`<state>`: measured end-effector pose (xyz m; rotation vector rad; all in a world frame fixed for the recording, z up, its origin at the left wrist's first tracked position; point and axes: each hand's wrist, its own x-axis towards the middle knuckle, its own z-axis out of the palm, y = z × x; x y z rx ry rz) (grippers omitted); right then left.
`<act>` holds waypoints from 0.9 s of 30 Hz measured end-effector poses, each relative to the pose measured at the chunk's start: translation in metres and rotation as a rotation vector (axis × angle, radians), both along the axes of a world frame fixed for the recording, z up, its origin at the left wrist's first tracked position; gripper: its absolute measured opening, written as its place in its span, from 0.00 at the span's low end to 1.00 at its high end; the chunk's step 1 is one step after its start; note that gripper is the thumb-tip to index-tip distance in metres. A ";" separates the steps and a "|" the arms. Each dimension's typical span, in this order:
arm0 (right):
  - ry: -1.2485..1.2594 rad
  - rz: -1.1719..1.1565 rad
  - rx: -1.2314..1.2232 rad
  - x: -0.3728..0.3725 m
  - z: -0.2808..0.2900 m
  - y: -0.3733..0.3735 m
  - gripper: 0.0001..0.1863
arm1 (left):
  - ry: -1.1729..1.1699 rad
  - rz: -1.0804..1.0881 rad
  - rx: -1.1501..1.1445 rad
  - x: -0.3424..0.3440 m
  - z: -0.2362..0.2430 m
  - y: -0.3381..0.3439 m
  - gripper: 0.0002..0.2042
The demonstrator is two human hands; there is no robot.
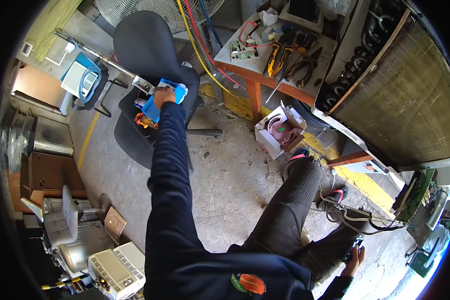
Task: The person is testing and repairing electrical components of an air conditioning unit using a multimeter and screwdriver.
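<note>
- One blue open box (151, 111) sits on the seat of a black office chair (145, 40), over to the person's left, with an orange-and-yellow bundle (145, 120) beside its near end.
- From where I stand, the left hand (165, 96) is curled over the box, knuckles up; its fingertips are hidden, so I can't tell how far they are closed or whether they have hold of anything.
- The right hand (355, 257), low by the person's thigh, has its fingers closed around a small dark object (354, 246) I can't make out.
- Beyond the chair, a yellow hose (191, 37) and a red hose (197, 30) hang down.
- Right of those stands a worktop (326, 48) bearing a green circuit board (245, 50) and yellow-and-black pliers (273, 60).
- Below its front edge, an open carton (264, 142) rests on the floor (225, 185).
- Farther right leans a large finned panel (400, 90).
</note>
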<state>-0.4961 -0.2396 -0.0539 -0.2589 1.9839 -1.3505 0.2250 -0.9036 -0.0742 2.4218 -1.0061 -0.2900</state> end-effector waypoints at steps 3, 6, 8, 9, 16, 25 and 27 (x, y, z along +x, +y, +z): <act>0.161 0.122 0.103 -0.002 -0.003 0.001 0.10 | -0.219 0.042 0.181 0.002 -0.003 -0.008 0.30; 0.219 0.146 0.116 -0.006 -0.016 0.009 0.10 | -0.260 0.054 0.225 0.000 0.001 -0.017 0.31; 0.224 0.155 0.099 -0.011 -0.021 0.018 0.10 | -0.196 0.082 0.232 0.002 0.005 -0.009 0.32; 0.226 0.165 0.091 -0.013 -0.025 0.021 0.09 | -0.165 0.100 0.237 0.004 0.007 -0.005 0.32; 0.220 0.131 0.103 0.000 -0.014 0.001 0.08 | 0.260 0.392 -0.220 0.026 0.065 0.056 0.32; 0.313 0.180 0.196 -0.017 -0.027 0.015 0.14 | -0.292 0.573 0.120 0.167 -0.041 0.198 0.31; 0.336 0.168 0.293 -0.010 -0.022 0.002 0.17 | -0.262 0.464 0.177 0.184 -0.066 0.204 0.29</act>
